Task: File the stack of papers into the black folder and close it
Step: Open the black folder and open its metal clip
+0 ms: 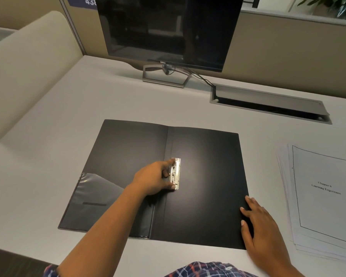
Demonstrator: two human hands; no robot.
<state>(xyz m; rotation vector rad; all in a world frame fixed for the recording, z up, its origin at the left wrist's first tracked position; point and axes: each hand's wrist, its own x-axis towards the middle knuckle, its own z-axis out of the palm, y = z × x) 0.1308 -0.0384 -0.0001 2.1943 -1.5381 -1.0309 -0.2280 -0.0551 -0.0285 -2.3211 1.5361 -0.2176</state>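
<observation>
The black folder (206, 176) lies open and flat on the white desk, spine running front to back. A metal clip (176, 173) sits on the spine near the middle. My left hand (154, 178) rests on the folder with thumb and fingers on the clip. My right hand (258, 222) lies flat, fingers spread, on the folder's right front edge. The stack of white papers (324, 198) lies on the desk to the right of the folder, slightly fanned, with a printed title page on top.
A dark monitor (168, 29) on a stand is behind the folder. A grey cable hatch (268, 102) sits in the desk at the back right. A beige partition (28, 62) borders the left side. The desk's front edge is close to my body.
</observation>
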